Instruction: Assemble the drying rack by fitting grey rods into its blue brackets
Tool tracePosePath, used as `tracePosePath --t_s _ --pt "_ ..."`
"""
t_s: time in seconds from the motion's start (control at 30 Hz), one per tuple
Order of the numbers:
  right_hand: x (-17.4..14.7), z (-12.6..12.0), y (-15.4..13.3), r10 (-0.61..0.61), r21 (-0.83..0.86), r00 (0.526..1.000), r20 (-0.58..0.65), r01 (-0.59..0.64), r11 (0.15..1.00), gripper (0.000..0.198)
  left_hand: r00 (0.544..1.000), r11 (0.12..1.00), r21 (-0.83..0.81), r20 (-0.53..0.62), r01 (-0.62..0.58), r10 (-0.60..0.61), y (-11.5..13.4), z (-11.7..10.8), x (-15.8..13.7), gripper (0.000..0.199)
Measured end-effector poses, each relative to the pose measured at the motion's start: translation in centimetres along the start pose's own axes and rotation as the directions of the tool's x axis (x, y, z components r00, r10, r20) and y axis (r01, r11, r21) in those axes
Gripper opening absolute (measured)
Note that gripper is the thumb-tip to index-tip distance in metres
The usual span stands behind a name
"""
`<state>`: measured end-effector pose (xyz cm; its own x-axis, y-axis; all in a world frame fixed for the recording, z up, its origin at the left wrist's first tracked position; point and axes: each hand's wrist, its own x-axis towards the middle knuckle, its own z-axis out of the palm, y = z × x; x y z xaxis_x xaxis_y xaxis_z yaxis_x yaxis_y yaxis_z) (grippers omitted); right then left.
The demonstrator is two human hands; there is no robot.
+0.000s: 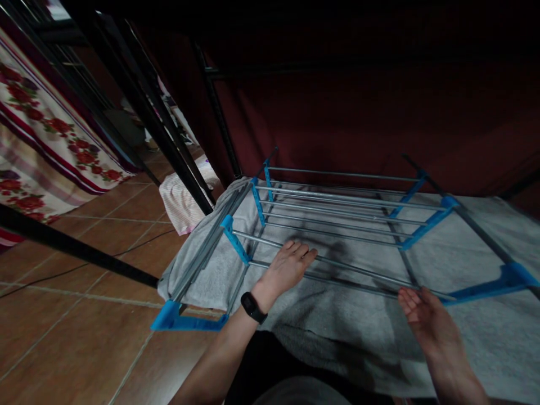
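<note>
A partly assembled rack of grey metal rods and blue plastic brackets [415, 233] lies on a grey blanket [476, 349]. My left hand [287, 267], with a black band on its wrist, has its fingers curled over a near metal rod [358, 270]. My right hand [428, 318] is by the right end of that rod, palm turned up and fingers stretched out; whether they touch the rod is unclear. Just right of it, a larger blue bracket [493, 287] meets the rod's end. Another blue bracket [185, 320] sits at the near left corner, with several rods running back from it.
Black metal posts [143, 112] and a black bar [76, 247] stand at the left. A dark red panel [337, 124] rises behind the rack. Brown floor tiles [54, 337], a striped cloth [185, 202] and a floral curtain [54, 129] lie to the left.
</note>
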<state>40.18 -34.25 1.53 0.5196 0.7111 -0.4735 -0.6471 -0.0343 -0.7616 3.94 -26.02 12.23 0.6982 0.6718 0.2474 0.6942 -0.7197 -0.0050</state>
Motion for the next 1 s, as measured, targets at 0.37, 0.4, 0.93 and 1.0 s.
tracePosePath --t_s 0.37,0.4,0.93,1.0 --pt "0.9 -3.1 3.0 0.030 -0.056 0.999 -0.022 -0.031 0.998 0.005 0.995 0.997 -0.073 0.091 0.038 -0.032 1.2 4.6 -1.9 0.039" --pt "0.8 -3.3 2.9 0.025 -0.049 0.999 -0.032 -0.026 0.998 0.005 0.995 0.996 -0.083 0.098 0.032 -0.024 1.4 4.8 -1.9 0.039" --pt "-0.1 -2.8 3.3 0.037 -0.016 0.999 0.004 -0.037 0.999 0.008 0.993 0.985 -0.157 0.107 0.074 -0.058 0.4 8.1 -3.0 0.042" --pt "-0.2 -2.9 3.3 0.036 -0.027 0.999 0.029 -0.035 0.999 0.009 0.993 0.985 -0.156 0.097 0.077 -0.062 0.3 8.2 -3.1 0.042"
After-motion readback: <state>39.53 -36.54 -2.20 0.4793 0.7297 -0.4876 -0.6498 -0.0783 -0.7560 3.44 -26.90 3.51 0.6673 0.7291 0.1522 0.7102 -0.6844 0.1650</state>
